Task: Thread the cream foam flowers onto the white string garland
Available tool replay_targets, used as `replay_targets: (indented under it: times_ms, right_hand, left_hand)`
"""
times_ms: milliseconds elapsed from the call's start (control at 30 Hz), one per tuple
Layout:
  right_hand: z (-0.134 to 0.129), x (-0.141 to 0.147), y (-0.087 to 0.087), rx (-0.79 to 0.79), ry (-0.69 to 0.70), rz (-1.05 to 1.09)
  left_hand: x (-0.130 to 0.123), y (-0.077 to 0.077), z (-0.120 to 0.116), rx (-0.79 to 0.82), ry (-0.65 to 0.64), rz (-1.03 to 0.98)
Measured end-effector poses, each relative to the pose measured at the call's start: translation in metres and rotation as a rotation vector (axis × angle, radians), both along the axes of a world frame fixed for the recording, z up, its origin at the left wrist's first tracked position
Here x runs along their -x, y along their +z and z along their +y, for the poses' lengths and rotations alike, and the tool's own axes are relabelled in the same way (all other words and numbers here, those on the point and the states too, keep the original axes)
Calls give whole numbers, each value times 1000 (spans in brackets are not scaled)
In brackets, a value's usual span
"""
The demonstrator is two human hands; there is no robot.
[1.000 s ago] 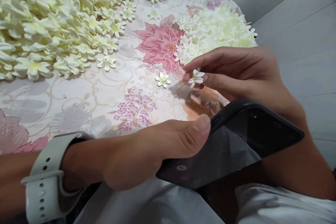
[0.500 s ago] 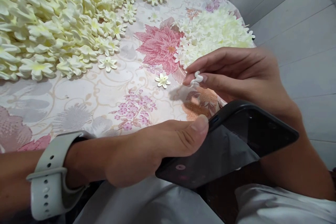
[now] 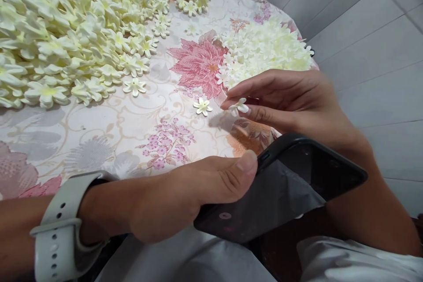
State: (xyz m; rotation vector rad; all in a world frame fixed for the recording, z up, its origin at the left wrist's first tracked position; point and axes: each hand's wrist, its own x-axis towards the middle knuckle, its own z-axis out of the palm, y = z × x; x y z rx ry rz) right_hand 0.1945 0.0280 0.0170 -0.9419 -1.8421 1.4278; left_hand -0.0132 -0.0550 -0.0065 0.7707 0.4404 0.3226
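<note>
My left hand grips a black smartphone, thumb along its near edge; the fingers behind the phone are hidden. The screen is dark with a small round pinkish icon. Beyond the phone, my right hand pinches a small white flower between thumb and fingertips, just above the cloth. A single cream flower lies on the tablecloth, a little left of my right fingertips. Behind my right hand is a heap of white flowers.
A large pile of cream-yellow flowers covers the far left of the floral tablecloth. Another loose flower lies at the pile's near edge. Pale tiles border the cloth on the right. A light watch strap circles my left wrist.
The flower in my right fingers has turned, so its petals now show more openly. My right hand sits slightly lower and further left in view; the phone stays in my left hand.
</note>
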Motion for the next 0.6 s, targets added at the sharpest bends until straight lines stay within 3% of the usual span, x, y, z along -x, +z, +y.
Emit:
replay_targets:
  times_ms: [367,600]
  right_hand:
    - [-2,2,-4,-130,-70,4]
    - [-7,8,-2,-92,-152,44]
  left_hand:
    - [-3,6,0,113,3,-18]
    - [-4,8,-1,137,15,-35]
